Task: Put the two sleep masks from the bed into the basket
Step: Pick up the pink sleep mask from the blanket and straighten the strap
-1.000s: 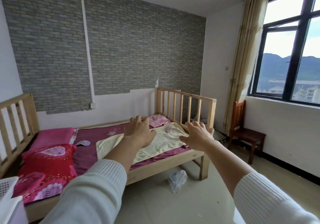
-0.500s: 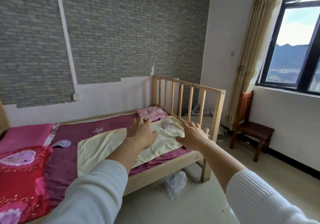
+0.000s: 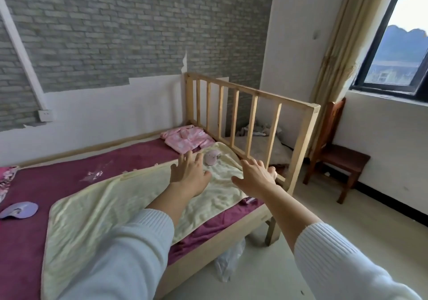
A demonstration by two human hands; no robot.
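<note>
Both hands spread, empty | left hand (image 3: 188,174) nearer pink mask (image 3: 212,157) | right hand (image 3: 254,175)

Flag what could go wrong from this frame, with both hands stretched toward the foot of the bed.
1. The pink sleep mask lies on the loose, rumpled yellow blanket; the left hand may pinch blanket into its grip.
2. The right hand is close to the wooden footboard and could knock it.
3. The purple sleep mask lies far off at the frame's left edge, easily overlooked. No basket is visible.
</note>
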